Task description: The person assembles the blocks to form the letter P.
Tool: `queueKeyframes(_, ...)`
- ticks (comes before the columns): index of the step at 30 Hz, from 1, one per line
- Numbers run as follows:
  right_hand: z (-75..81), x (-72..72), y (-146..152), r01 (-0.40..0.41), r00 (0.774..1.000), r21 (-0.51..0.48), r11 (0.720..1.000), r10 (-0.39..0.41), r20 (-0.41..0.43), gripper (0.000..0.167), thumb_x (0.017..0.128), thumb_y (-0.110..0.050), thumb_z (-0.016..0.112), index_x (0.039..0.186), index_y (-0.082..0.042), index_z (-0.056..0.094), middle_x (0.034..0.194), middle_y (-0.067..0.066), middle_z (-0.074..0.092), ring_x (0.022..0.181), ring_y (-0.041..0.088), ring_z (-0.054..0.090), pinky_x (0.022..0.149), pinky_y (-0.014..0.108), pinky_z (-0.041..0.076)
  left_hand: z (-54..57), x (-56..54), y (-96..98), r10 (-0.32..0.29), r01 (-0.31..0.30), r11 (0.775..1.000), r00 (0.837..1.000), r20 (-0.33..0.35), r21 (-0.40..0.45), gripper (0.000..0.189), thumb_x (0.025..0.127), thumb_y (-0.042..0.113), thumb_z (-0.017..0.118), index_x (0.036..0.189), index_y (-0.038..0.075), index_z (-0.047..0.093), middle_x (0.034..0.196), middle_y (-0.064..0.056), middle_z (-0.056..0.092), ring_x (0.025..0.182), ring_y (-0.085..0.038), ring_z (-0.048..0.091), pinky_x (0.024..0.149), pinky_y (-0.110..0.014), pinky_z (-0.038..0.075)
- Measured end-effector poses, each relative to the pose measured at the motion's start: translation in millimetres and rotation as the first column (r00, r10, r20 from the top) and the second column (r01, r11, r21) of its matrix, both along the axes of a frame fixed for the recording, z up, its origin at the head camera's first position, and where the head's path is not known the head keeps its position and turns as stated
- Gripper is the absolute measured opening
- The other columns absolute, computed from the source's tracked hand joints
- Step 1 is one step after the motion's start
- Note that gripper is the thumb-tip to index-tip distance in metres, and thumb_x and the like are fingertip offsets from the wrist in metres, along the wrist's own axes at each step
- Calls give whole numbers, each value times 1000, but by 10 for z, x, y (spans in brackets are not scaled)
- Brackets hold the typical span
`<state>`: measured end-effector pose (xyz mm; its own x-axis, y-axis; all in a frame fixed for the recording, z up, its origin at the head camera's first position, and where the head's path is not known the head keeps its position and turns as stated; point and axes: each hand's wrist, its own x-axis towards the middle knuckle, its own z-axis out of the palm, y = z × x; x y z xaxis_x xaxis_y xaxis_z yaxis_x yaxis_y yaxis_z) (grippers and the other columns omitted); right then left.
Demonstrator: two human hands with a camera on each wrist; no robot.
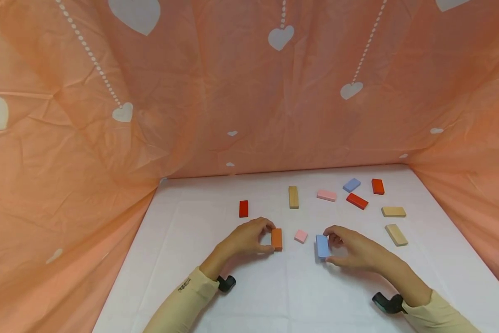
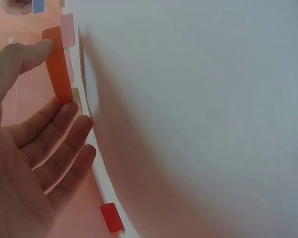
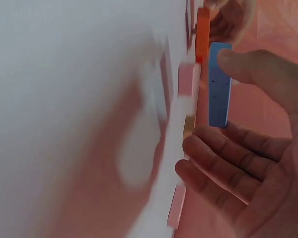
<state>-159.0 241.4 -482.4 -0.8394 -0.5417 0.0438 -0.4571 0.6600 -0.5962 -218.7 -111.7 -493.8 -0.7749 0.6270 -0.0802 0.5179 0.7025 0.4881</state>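
Observation:
An orange wooden block (image 1: 277, 239) is pinched at its two ends between the thumb and a finger of my left hand (image 1: 251, 238). In the left wrist view that orange block (image 2: 58, 67) has the other fingers spread loosely below it. My right hand (image 1: 353, 247) pinches a light blue block (image 1: 322, 246) the same way, by its ends. The blue block (image 3: 219, 87) appears just off the cloth in the right wrist view. Between the two held blocks lies a small pink block (image 1: 301, 236), touched by neither hand.
On the white cloth (image 1: 253, 296) lie a red block (image 1: 243, 208) and a tan block (image 1: 293, 197) behind the left hand. A pink block (image 1: 326, 195), a blue block (image 1: 352, 185), red blocks (image 1: 357, 201) and tan blocks (image 1: 393, 212) are spread at back right. An orange curtain (image 1: 249, 92) borders the back.

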Motion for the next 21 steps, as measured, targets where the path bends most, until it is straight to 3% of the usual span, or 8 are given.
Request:
queueKeyframes(11,-2,87,-387,-43,999,27,999,43,1,63,87,-34,91,135,-7,61,111,-6,66,102,14,64,94,37,59,45,73,36,-13,13,1000,1000,8,-14,56,89,33,88,135,13,64,126,0,68,116,-17,64,104,-36,54)
queueKeyframes(17,-40,152,-541,-76,996,66,995,79,-39,63,86,-35,92,133,-7,61,110,-5,68,100,12,66,93,39,60,43,101,62,-17,17,999,1000,3,-31,55,89,32,88,135,13,65,126,0,68,116,-16,63,105,-34,53)
queueKeyframes(21,-64,199,-634,-72,997,90,993,73,-14,63,85,-36,92,133,-9,62,112,-5,70,100,10,65,94,41,60,24,134,87,-6,6,999,1000,3,-51,56,89,33,89,135,13,66,125,1,69,114,-15,63,104,-32,53)
